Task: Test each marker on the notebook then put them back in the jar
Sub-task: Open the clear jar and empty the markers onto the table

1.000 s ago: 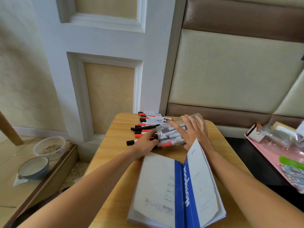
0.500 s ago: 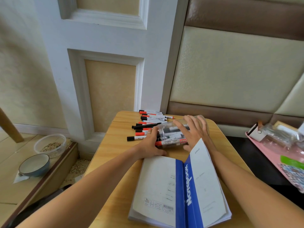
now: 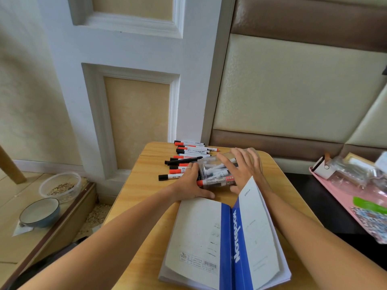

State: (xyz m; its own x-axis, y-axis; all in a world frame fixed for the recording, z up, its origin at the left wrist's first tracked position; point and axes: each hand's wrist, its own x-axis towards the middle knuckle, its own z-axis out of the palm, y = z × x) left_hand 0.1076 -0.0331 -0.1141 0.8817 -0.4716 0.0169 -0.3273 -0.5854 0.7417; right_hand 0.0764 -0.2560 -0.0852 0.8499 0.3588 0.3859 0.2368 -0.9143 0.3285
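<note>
A clear plastic jar point(image 3: 211, 171) lies on its side on the wooden table point(image 3: 144, 185), with several markers inside it. My right hand point(image 3: 245, 168) drapes over the jar from above, fingers spread and thumb on its near side. My left hand point(image 3: 187, 183) presses against the jar's open mouth, its thumb flat on the table. Several loose red-capped and black-capped markers point(image 3: 192, 152) lie in a row behind my left hand. A blue-spined notebook point(image 3: 226, 237) lies spread open, covers up, just in front of the jar.
A pink tray point(image 3: 335, 195) with plastic packaging sits on a dark surface to the right. On the floor at left stand a blue bowl point(image 3: 39, 212) and a clear tub of grain point(image 3: 60, 185). Wall panels rise right behind the table.
The jar has settled slightly lower, onto the table near the notebook. Both hands stay on it, and my left thumb now lies flat by the notebook's edge.
</note>
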